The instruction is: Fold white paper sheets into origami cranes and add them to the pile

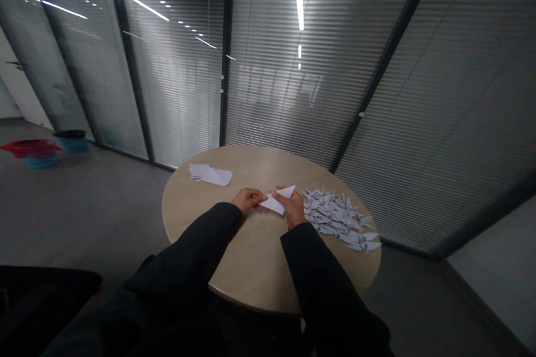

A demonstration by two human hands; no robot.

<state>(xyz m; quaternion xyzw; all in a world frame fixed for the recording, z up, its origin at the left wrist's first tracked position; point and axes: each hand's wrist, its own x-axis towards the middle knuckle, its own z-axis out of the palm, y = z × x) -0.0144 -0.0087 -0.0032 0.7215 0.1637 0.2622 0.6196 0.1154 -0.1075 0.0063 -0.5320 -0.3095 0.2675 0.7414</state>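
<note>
My left hand (248, 199) and right hand (292, 207) are both gripping a folded white paper triangle (274, 202) over the round wooden table (251, 256). Paper cranes (340, 218) lie just right; loose sheets (210, 174) lie far left.

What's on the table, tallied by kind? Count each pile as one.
Folded white sheet, held by left hand and right hand: 1
Stack of white paper sheets: 1
Heap of paper origami cranes: 1 (they overlap too much to count singly)
Total on the round wooden table: 3
</note>
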